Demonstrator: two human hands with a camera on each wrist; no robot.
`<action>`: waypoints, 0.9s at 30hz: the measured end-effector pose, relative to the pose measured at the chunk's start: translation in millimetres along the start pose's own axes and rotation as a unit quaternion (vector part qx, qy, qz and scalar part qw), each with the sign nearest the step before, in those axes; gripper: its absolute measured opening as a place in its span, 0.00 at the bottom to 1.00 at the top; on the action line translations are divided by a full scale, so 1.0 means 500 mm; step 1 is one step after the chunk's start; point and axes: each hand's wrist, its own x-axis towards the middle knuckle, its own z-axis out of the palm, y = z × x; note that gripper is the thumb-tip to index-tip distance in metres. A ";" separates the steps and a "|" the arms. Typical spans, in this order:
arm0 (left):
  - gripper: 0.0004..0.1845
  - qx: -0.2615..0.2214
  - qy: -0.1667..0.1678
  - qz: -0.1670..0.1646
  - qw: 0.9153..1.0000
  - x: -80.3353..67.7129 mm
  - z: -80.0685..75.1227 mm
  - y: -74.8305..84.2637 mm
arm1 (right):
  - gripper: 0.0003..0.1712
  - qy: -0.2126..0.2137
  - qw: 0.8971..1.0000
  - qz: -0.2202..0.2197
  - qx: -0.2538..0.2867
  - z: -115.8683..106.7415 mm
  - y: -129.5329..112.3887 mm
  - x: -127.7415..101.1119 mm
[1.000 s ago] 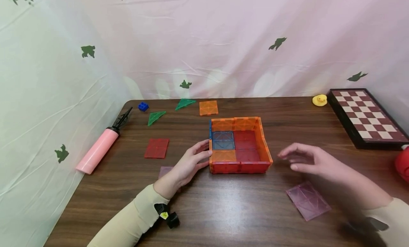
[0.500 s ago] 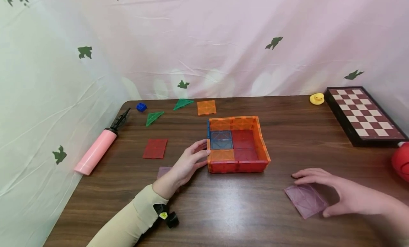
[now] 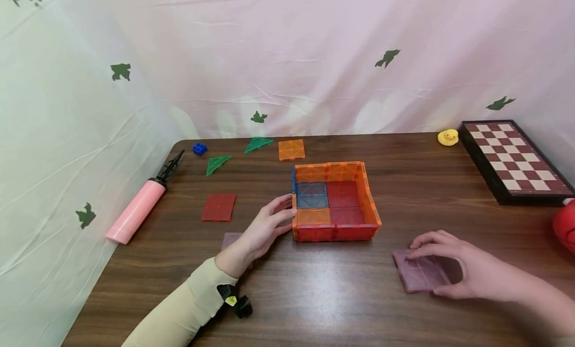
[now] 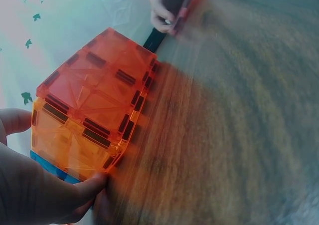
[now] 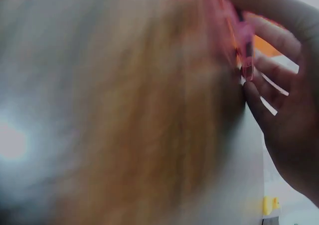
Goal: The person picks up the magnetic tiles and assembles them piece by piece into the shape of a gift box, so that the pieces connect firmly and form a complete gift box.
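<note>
An open-topped box of translucent magnetic tiles (image 3: 333, 233) stands on the table, with red, orange and blue squares in its floor and walls. My left hand (image 3: 258, 232) rests its fingertips against the left wall. In the left wrist view, the fingers lie spread at the edges of the orange wall tile (image 4: 70, 130). To the right of the box, my right hand (image 3: 462, 267) pinches a purple square magnetic tile (image 3: 420, 276) by its edges, thumb on the near side and fingers on the far side. The right wrist view shows this tile (image 5: 244, 40) edge-on and blurred.
Loose tiles lie on the left and behind: red square (image 3: 218, 207), purple square (image 3: 230, 239) partly under the left arm, green triangles (image 3: 259, 145), orange square (image 3: 291, 150). A pink pump (image 3: 137, 211), blue brick (image 3: 199, 149), yellow duck (image 3: 447, 137) and chessboard (image 3: 516, 160) stand around the edges.
My right hand has come down from beside the box to the purple tile, grasped it and turned it, shifting it slightly left. The left hand has stayed at the box wall.
</note>
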 end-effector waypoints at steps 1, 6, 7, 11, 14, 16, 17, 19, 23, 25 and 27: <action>0.33 0.000 0.000 0.000 1.000 0.000 0.000 0.000 | 0.42 -0.003 1.000 0.008 0.002 -0.006 -0.002 0.006; 0.33 0.001 -0.001 0.000 1.000 0.002 0.000 0.002 | 0.44 0.004 1.000 0.016 0.015 -0.048 -0.007 0.044; 0.33 0.001 -0.001 0.000 1.000 0.002 0.000 0.002 | 0.45 0.007 1.000 0.021 0.013 -0.058 -0.008 0.054; 0.33 0.001 0.000 0.001 1.000 0.001 -0.001 0.001 | 0.44 0.027 0.999 0.037 -0.002 -0.097 -0.005 0.094; 0.33 -0.002 -0.003 0.001 1.000 0.000 -0.001 0.001 | 0.41 0.042 0.998 0.037 0.004 -0.123 -0.001 0.129; 0.33 -0.004 -0.007 0.002 1.000 0.000 0.000 0.000 | 0.40 0.055 0.998 0.031 0.011 -0.137 0.000 0.157; 0.34 -0.006 -0.009 0.003 1.000 0.000 0.001 0.000 | 0.39 0.062 0.998 0.029 0.012 -0.142 0.000 0.172; 0.35 -0.009 -0.010 0.004 1.000 0.000 0.002 0.000 | 0.38 0.075 0.997 0.029 0.012 -0.148 -0.002 0.205; 0.35 -0.011 -0.009 0.007 1.000 -0.002 0.003 0.000 | 0.35 0.084 0.996 0.038 0.015 -0.142 -0.011 0.274; 0.35 -0.010 -0.009 0.007 1.000 -0.002 0.003 0.000 | 0.34 0.081 0.996 0.041 0.019 -0.134 -0.017 0.307; 0.35 -0.009 -0.010 0.008 1.000 -0.002 0.004 0.001 | 0.32 0.076 0.996 0.042 0.023 -0.124 -0.022 0.339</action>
